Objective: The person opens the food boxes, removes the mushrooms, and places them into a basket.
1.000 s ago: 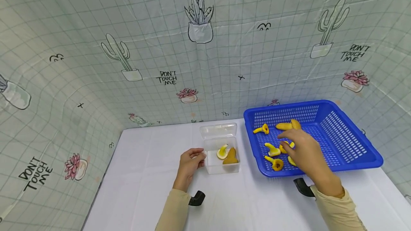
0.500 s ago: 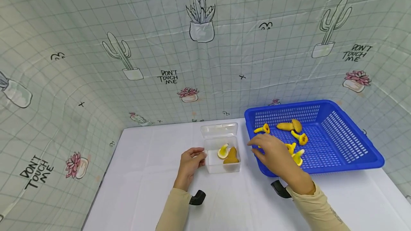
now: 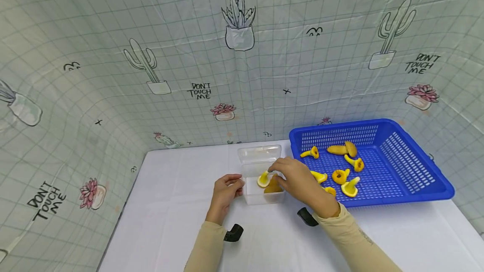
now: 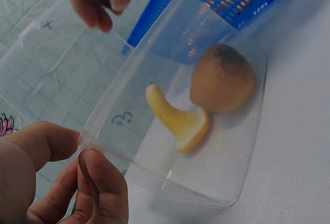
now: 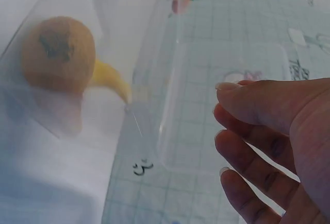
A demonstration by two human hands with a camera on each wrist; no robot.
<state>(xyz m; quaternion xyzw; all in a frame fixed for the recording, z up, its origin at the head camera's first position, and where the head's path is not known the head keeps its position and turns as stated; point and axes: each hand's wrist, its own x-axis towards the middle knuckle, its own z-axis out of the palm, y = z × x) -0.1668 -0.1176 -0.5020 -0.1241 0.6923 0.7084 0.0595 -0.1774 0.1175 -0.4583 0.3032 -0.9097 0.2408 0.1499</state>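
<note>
My left hand (image 3: 224,194) pinches the near-left rim of a clear plastic box (image 4: 121,74) between thumb and fingers. The box's lid (image 3: 259,153) is flipped back behind it. Inside lie a yellow and white trumpet-shaped mushroom (image 4: 178,121) and a brown mushroom (image 4: 223,80) with a dark patch on its cap. Over the box's right side hovers my right hand (image 3: 300,179), fingers loosely bent with nothing between them. In the right wrist view its thumb and fingertips stand apart, the box (image 5: 154,74) beyond them.
To the right stands a blue perforated basket (image 3: 419,167) holding several yellow trumpet-shaped mushrooms (image 3: 351,187) and a brown mushroom (image 3: 342,149). A patterned cloth (image 3: 181,45) rises behind and at both sides of the white table (image 3: 166,209).
My right hand has moved left, from over the basket to over the box, empty. The basket's mushrooms have come into fuller view. My left hand keeps its grip on the rim.
</note>
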